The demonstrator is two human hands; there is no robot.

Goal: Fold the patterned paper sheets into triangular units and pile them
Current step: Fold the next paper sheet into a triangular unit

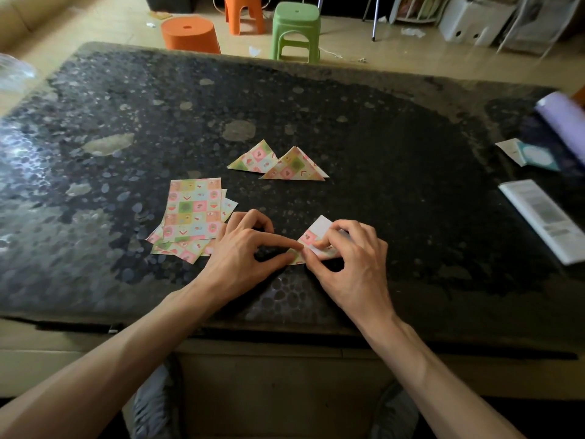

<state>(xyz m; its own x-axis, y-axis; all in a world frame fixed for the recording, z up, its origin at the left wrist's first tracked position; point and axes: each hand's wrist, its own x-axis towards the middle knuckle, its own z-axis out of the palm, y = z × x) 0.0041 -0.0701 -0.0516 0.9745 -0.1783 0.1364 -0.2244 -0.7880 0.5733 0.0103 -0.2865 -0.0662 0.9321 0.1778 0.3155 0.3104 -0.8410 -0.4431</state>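
Near the front edge of the dark speckled worktop (364, 128), seen from the head camera, both hands meet over one partly folded sheet (311, 240) of patterned paper. That sheet lies directly between them, its white back showing at the far upper corner and its printed side at the near left. The left hand (243, 251) reaches in from the left with thumb and forefinger closed together on the sheet's left tip, the other fingers curled and clear of the paper. The right hand (351, 264) lies on top of the sheet's right half, fingers bent and pressing down, so much of the paper is hidden beneath it; how far the fold has gone cannot be told. The visible crease seems to run from near left to far right, so the next press would likely travel along that line, with the right hand better placed to run it and the left to hold the tip. Just beside the left hand, on its outer side, sits the loose stack of flat sheets (193, 213), fanned a little and within easy reach. Farther from the person, beyond both hands, two finished triangles (280, 163) lie overlapping at one corner; a completed unit would have to go forward to join them.
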